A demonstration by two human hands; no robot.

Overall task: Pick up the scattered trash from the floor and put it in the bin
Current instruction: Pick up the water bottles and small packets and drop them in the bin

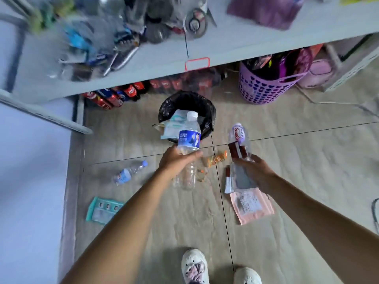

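Note:
My left hand [178, 159] grips a clear water bottle [189, 138] with a blue label and white cap, its cap pointing at the bin [206, 108]. The bin is lined with a black bag and holds pale wrappers [174, 125]. My right hand [255, 171] holds a bundle of wrappers and a crumpled clear bottle with a purple label [239, 134], just right of the bin. On the floor lie another blue-label bottle [129, 173], a teal packet [103, 210], a pink packet [251, 206] and orange candy wrappers [216, 159].
A grey table [235, 46] covered in clutter overhangs the bin. Under it stand cola bottles [123, 95] and a purple basket [264, 87]. A bed edge [30, 160] runs along the left. My white shoes [194, 265] are at the bottom.

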